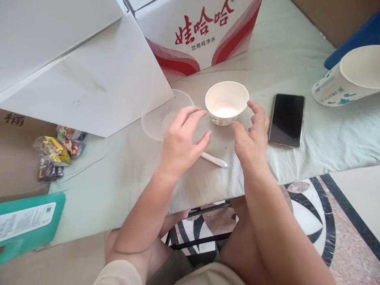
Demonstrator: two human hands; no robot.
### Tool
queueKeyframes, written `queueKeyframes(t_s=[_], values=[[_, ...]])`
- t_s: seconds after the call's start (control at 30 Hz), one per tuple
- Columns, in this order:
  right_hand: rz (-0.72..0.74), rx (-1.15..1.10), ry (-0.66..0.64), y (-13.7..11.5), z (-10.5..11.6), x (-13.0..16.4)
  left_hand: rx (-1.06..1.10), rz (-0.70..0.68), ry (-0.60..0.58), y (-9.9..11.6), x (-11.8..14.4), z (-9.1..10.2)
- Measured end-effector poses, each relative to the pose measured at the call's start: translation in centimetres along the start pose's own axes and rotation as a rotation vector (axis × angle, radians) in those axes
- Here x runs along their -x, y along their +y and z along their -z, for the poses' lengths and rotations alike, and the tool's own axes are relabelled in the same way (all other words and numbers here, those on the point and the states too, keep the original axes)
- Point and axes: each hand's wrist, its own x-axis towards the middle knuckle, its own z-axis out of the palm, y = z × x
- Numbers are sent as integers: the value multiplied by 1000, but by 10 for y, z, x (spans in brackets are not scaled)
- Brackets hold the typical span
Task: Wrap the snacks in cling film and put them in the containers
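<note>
A white paper bowl (227, 103) with blue and green print stands upright on the cloth, its inside bare. My right hand (251, 136) is at the bowl's right side, thumb and fingers apart; the fingertips come close to the rim, and whether they touch I cannot tell. To the left of the bowl, my left hand (185, 138) has its fingers spread with nothing between them. It partly covers a clear round plastic lid (152, 122) lying flat. A white plastic spoon (214, 159) lies below the bowl, its far end hidden behind my left hand.
A black phone (286, 120) lies right of my right hand. Farther right, a stack of paper bowls (335, 89) rests on its side. White cartons (204, 35) stand behind. At left are wrapped snacks (56, 152) and a green package (32, 225). The table's front edge runs below my hands.
</note>
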Motion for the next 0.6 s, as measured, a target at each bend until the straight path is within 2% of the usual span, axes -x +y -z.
queueKeyframes(t_s=[0.1,0.2,0.33,0.4,0.47,0.53,0.6], values=[[31,-52,-34,14,-5,-8,-245,25,7,-35,28,20],[74,-94,-118,20,-17,-14,-307,84,-29,-65,43,27],[195,-151,-324,15,-40,-12,-301,101,34,-84,51,29],[258,-142,-353,8,-45,-7,-289,77,109,-89,57,32],[332,-84,-276,1,-44,-2,-251,34,202,-94,66,36],[416,-23,-98,-9,-42,5,-182,15,299,-103,78,42],[488,-59,95,-21,-41,13,-99,53,398,-115,90,48]])
